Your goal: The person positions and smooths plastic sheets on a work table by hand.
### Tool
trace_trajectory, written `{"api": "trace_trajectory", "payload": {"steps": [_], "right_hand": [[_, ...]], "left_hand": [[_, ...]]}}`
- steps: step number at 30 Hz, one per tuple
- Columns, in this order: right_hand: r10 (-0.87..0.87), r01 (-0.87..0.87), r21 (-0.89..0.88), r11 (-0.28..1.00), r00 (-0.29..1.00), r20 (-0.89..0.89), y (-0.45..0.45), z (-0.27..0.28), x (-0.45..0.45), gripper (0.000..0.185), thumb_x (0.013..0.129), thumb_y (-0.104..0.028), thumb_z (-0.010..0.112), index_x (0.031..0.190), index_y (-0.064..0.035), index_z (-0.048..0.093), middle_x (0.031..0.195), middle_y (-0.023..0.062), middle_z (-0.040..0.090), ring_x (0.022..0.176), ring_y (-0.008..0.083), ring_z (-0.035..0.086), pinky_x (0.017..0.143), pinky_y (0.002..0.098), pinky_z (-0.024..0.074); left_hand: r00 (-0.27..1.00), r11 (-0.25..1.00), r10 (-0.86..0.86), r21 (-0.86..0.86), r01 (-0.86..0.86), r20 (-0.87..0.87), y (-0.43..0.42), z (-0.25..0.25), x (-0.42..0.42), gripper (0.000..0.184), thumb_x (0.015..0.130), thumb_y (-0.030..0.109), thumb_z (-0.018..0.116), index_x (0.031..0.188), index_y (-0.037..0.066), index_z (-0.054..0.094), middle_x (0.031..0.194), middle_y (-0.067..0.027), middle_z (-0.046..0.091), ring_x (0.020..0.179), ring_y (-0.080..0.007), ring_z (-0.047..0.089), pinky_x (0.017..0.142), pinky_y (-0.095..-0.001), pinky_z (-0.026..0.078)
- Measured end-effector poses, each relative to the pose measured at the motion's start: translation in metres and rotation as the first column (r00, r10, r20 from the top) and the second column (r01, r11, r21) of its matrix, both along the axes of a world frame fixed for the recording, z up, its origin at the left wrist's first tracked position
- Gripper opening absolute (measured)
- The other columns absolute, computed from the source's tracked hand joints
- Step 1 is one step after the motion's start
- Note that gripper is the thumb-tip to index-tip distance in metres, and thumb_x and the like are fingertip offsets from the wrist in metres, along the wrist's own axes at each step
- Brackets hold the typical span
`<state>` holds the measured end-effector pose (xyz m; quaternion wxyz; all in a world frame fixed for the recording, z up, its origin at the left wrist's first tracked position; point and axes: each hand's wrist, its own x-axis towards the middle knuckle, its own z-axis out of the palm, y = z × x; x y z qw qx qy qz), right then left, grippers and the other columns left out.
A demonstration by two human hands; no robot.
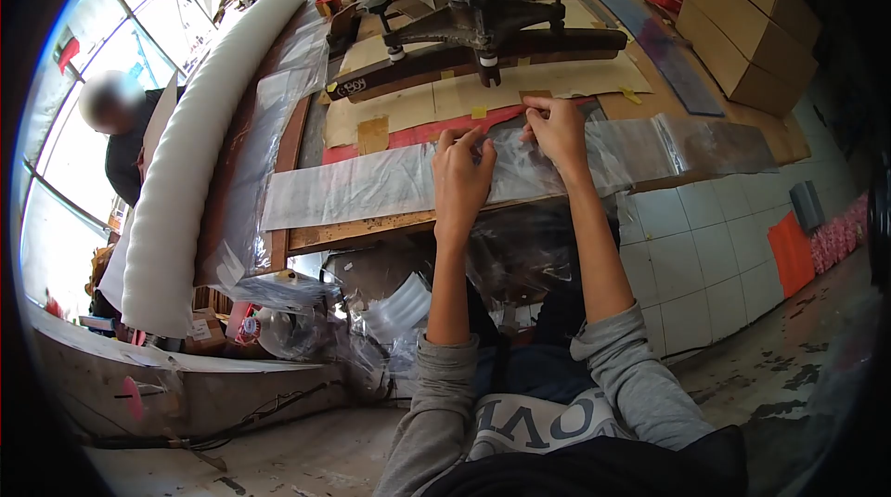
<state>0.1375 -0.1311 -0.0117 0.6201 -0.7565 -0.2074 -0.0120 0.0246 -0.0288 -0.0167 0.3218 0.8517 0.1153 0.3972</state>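
A long strip of clear plastic film [362, 183] lies along the front of the work table, under both of my hands. My left hand [462, 180] is over the middle of the strip, fingers curled in toward the thumb. Close by on the right, my right hand [559, 137] has its thumb and forefinger pinched together near the strip's back edge. Whatever either hand may hold is too small or hidden to make out. Just behind the fingers lie a red sheet [422, 133] and a pale board [408, 103] with bits of yellow tape.
A heavy press head [492, 28] with a dark bar stands over the board. At left lies a big white foam roll [200, 154], with a person [125, 135] beyond it. Cardboard boxes [747, 24] are stacked at right. Plastic bags [399, 311] hang below the table.
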Motion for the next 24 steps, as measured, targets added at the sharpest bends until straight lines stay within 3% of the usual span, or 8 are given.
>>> {"api": "trace_trajectory", "payload": {"steps": [13, 16, 18, 21, 24], "right_hand": [[-0.004, 0.005, -0.021, 1.0, 0.999, 0.032, -0.001, 0.001, -0.001, 0.024, 0.082, 0.0, 0.052, 0.102, 0.011, 0.061, 0.068, 0.0177, 0.065, 0.056, 0.0189, 0.066, 0.052, 0.0288, 0.0533], [-0.008, 0.008, -0.015, 1.0, 1.0, 0.028, 0.0, -0.002, 0.001, 0.025, 0.083, -0.002, 0.053, 0.104, 0.0101, 0.061, 0.068, 0.0164, 0.065, 0.056, 0.0179, 0.065, 0.052, 0.0279, 0.0527], [-0.005, 0.006, -0.011, 1.0, 1.0, 0.008, 0.001, -0.005, 0.003, 0.027, 0.084, -0.004, 0.054, 0.107, 0.0079, 0.061, 0.069, 0.0137, 0.066, 0.055, 0.0156, 0.065, 0.053, 0.0258, 0.051], [-0.006, 0.006, -0.007, 1.0, 1.0, 0.029, 0.001, -0.004, 0.004, 0.022, 0.082, 0.001, 0.052, 0.099, 0.0111, 0.062, 0.067, 0.017, 0.065, 0.055, 0.0193, 0.066, 0.051, 0.029, 0.0529], [0.032, -0.031, -0.06, 0.998, 0.999, 0.016, 0.0, -0.004, 0.008, 0.026, 0.084, -0.003, 0.054, 0.106, 0.0082, 0.061, 0.068, 0.0132, 0.065, 0.055, 0.016, 0.065, 0.053, 0.0255, 0.0509]], "left_hand": [[0.998, 0.999, 0.039, -0.002, -0.039, -0.055, -0.003, 0.002, -0.002, 0.025, 0.08, 0.014, 0.062, 0.1, 0.0, 0.067, 0.091, -0.0153, 0.062, 0.076, -0.0255, 0.062, 0.072, -0.0357, 0.047], [1.0, 1.0, 0.0, 0.029, 0.0, -0.001, -0.001, 0.0, -0.001, 0.025, 0.08, 0.009, 0.061, 0.1, -0.007, 0.064, 0.09, -0.0191, 0.058, 0.071, -0.0298, 0.06, 0.068, -0.0387, 0.047], [1.0, 1.0, 0.01, 0.022, -0.01, -0.019, -0.002, 0.0, -0.001, 0.025, 0.079, 0.009, 0.061, 0.099, -0.007, 0.064, 0.09, -0.019, 0.058, 0.071, -0.0297, 0.06, 0.068, -0.0386, 0.047], [0.999, 1.0, 0.013, 0.005, -0.013, -0.032, -0.002, 0.002, -0.001, 0.025, 0.079, 0.009, 0.062, 0.099, -0.007, 0.064, 0.091, -0.0191, 0.059, 0.071, -0.0296, 0.06, 0.068, -0.0385, 0.047], [0.999, 1.0, 0.009, 0.003, -0.009, -0.032, -0.002, 0.003, -0.001, 0.025, 0.079, 0.009, 0.062, 0.099, -0.007, 0.064, 0.091, -0.0193, 0.058, 0.071, -0.0297, 0.06, 0.068, -0.0383, 0.047]]}}
